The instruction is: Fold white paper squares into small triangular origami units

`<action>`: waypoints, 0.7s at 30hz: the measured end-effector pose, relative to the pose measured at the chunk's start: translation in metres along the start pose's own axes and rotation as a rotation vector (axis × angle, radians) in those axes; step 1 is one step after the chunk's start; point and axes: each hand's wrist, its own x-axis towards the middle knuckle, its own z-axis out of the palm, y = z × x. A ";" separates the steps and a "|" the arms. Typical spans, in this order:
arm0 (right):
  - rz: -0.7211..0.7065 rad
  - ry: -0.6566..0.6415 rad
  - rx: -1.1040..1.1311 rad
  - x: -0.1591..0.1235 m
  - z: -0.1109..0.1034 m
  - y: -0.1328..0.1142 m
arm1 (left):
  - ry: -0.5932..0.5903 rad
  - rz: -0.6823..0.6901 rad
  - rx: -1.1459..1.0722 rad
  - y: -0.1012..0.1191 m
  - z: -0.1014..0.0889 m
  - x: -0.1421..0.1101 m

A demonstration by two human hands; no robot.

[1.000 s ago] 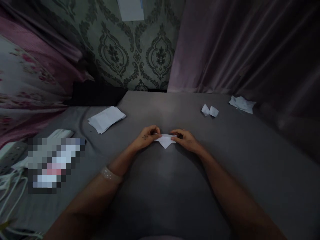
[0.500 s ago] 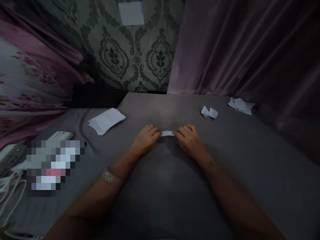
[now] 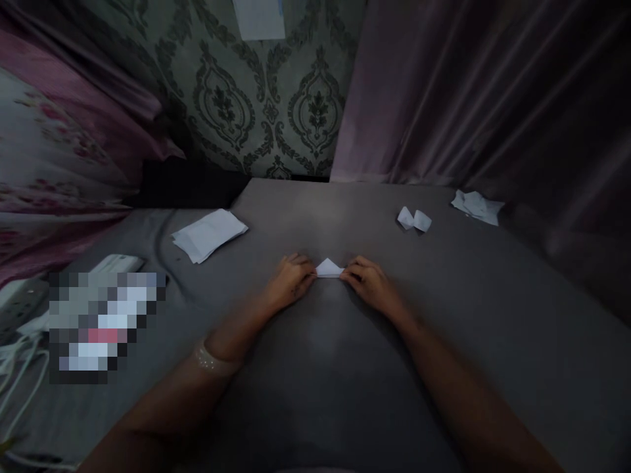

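Between my hands is a small piece of folded white paper (image 3: 328, 268), with a pointed flap facing away from me and a straight folded edge on my side. My left hand (image 3: 292, 279) pinches its left end, fingers curled over it. On the opposite end, my right hand (image 3: 367, 279) grips the paper between thumb and fingers. The fingers cover both ends of the paper. A pale bracelet (image 3: 213, 358) circles my left forearm.
A stack of white paper sheets (image 3: 211, 235) lies at the left back. Toward the right are a folded paper shape (image 3: 414, 219) and some crumpled papers (image 3: 478, 207). A power strip (image 3: 20, 302) with white cables (image 3: 27, 368) sits at far left, beside a blurred-out object (image 3: 111, 322).
The paper's point faced me a second ago; now it faces away. Midway, only a narrow strip showed between my hands. Both hands have kept hold of the ends.
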 end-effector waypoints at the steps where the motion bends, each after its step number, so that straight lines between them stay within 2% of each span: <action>1: 0.046 0.000 0.075 0.001 0.001 0.003 | 0.008 -0.055 -0.057 -0.002 0.001 0.001; 5: 0.205 0.017 0.225 0.007 0.003 0.007 | 0.036 -0.242 -0.223 -0.009 0.005 0.003; 9: 0.276 0.015 0.286 0.011 0.001 0.007 | 0.004 -0.362 -0.307 -0.012 0.005 0.006; 13: 0.302 -0.015 0.317 0.014 0.000 0.010 | -0.018 -0.374 -0.298 -0.008 0.000 0.007; 21: 0.249 0.002 0.270 0.014 0.007 0.015 | -0.008 -0.369 -0.283 -0.009 0.000 0.007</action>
